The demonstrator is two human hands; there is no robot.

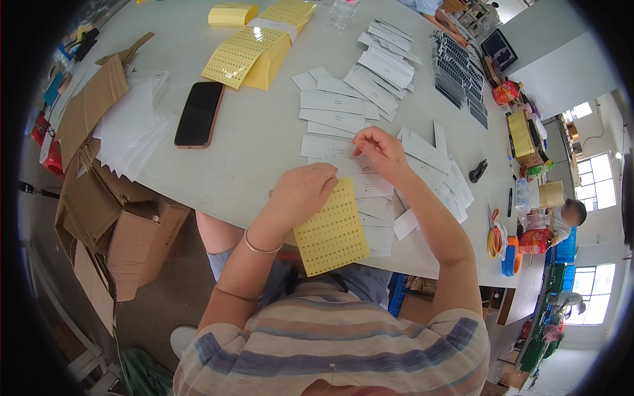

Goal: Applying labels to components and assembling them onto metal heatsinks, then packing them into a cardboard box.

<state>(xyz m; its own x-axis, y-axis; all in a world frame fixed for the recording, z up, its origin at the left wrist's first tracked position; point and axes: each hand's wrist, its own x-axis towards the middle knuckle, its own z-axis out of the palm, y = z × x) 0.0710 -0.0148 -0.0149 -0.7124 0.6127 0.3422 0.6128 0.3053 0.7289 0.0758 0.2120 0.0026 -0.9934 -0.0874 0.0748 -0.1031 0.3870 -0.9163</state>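
Bright windows (594, 173) sit in a pale wall (594, 335); the floor (162, 310) is dull.

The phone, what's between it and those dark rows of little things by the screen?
In the head view, a spread of white paper strips lies between the phone and the dark rows.
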